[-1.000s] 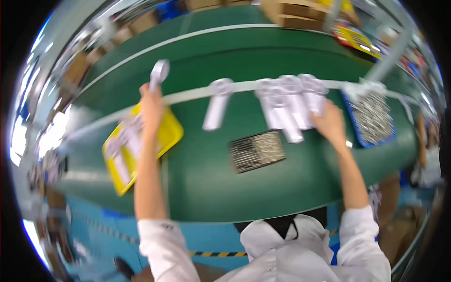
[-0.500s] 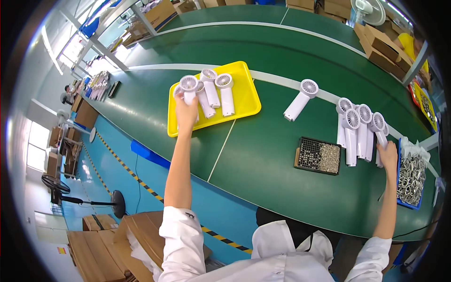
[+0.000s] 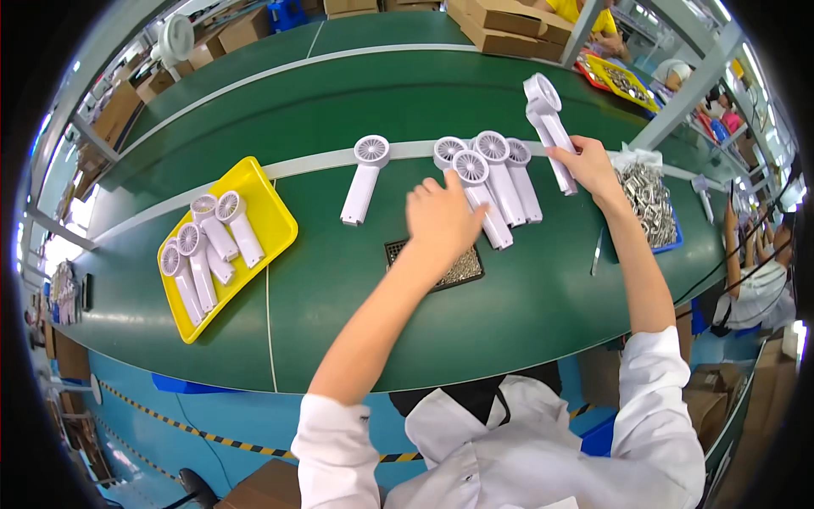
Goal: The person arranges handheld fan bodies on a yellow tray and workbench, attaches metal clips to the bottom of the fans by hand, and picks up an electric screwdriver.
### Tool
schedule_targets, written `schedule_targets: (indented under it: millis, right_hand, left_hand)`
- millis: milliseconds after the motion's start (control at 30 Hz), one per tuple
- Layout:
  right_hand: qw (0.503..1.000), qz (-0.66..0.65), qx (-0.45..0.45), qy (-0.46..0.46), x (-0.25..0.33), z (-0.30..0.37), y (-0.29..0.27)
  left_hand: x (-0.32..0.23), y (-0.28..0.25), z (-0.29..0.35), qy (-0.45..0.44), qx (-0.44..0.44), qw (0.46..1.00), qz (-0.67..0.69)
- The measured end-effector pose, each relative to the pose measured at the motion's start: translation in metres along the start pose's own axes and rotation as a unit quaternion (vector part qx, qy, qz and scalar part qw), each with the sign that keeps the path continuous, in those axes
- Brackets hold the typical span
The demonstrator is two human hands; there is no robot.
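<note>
My right hand (image 3: 588,168) is closed around the handle of a white handheld fan (image 3: 555,140), raised and tilted at the far right of the group. My left hand (image 3: 445,216) reaches over to the group of white handheld fans (image 3: 510,191). Its thumb and fingers are apart on either side of the nearest fan's handle (image 3: 490,219); whether they touch it I cannot tell. Beneath my left hand and wrist a black grid box of small metal parts (image 3: 462,271) is partly hidden. A single fan (image 3: 363,185) lies to the left.
On the left, a yellow tray (image 3: 284,225) holds several fans. A blue bin of metal clips (image 3: 649,204) stands beyond my right forearm, with a thin tool (image 3: 597,254) lying nearby. Cardboard boxes (image 3: 509,30) and a person in yellow (image 3: 598,21) are across the table.
My left hand has let go of a fan in the yellow tray and moved right to the group. My right hand has lifted a fan off the table. The view has swung right.
</note>
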State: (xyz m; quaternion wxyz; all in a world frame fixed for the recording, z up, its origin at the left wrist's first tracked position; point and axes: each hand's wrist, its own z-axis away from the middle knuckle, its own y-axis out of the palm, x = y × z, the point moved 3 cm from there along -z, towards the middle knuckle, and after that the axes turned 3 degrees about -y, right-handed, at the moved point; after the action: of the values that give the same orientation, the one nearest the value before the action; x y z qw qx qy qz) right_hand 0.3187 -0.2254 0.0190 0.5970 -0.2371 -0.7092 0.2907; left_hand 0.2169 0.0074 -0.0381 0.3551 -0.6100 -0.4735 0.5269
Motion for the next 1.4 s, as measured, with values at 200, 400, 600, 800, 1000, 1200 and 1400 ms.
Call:
schedule_targets:
  millis: [200, 400, 600, 800, 1000, 1200, 1400]
  right_hand:
    - [0.975, -0.108, 0.146, -0.126, 0.133, -0.013, 0.080]
    - [0.952, -0.040, 0.223, -0.207, 0.253, -0.015, 0.274]
    - [0.948, 0.053, 0.152, -0.275, 0.277, 0.033, 0.377]
    - [0.908, 0.197, 0.191, -0.318, 0.272, 0.039, 0.363]
    - [0.858, 0.173, 0.149, -0.460, 0.303, 0.050, 0.305]
    - [0.921, 0.088, 0.035, -0.377, 0.260, -0.003, 0.114]
    - [0.913, 0.045, -0.321, -0.250, 0.119, 0.004, -0.027]
  left_hand:
    - [-0.036, 0.052, -0.028, -0.098, 0.023, 0.994, -0.050]
    - [-0.060, 0.065, -0.020, -0.043, -0.304, 0.951, 0.034]
    - [-0.071, 0.083, -0.032, -0.209, -0.098, 0.959, -0.164]
    - [-0.080, 0.100, -0.042, -0.207, -0.121, 0.950, -0.200]
    - [-0.054, 0.089, -0.045, -0.151, -0.299, 0.935, 0.119]
    - [-0.030, 0.100, -0.071, -0.123, -0.054, 0.989, -0.055]
    - [-0.030, 0.021, -0.050, -0.066, -0.126, 0.990, 0.007]
